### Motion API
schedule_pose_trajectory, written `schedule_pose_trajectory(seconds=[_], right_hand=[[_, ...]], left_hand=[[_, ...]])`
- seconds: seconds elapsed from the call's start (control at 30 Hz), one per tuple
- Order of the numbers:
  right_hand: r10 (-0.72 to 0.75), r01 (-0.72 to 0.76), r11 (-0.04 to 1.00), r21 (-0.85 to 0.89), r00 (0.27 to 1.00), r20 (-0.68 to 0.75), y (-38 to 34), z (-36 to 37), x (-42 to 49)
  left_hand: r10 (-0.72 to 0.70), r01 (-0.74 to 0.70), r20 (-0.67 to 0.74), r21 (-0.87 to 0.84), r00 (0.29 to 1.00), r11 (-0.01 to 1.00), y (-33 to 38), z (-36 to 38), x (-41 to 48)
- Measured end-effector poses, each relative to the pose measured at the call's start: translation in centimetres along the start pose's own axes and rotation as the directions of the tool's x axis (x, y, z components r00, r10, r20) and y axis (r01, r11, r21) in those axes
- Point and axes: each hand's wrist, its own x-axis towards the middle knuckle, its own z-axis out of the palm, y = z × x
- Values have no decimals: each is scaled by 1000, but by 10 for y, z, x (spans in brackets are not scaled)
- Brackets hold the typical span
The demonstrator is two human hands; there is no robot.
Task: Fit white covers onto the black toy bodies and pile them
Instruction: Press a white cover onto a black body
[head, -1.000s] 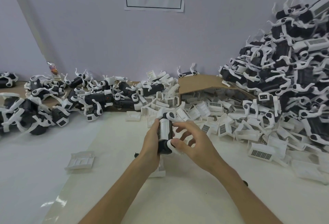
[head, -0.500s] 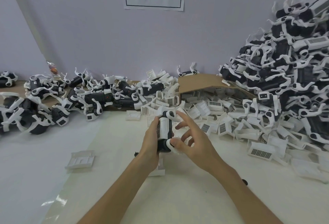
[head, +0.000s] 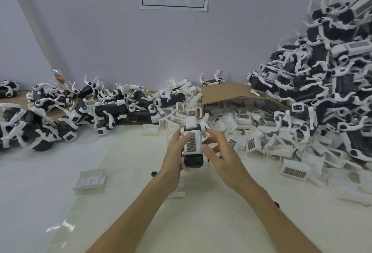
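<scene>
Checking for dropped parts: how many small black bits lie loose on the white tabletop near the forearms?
2. One black bit lies just left of the left wrist; a second black bit lies beside the right forearm. Others may be hidden under the arms.

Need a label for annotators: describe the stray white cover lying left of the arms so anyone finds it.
Take the white table, with its heap of loose covers at the far right. Come near and left, past the left hand gripping a toy body: one white cover lies on bare tabletop. Unlike the heaped ones it touches nothing and shows a ribbed face, no dark grille.
</scene>
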Motion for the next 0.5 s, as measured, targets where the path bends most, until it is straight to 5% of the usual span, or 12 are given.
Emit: schedule_pose_trajectory(seconds=[0.5], right_hand=[[46,-39,999,37,978,-202,-7,-8,4]], left_hand=[[150,-196,194,246,969,949,-3,6,-4]])
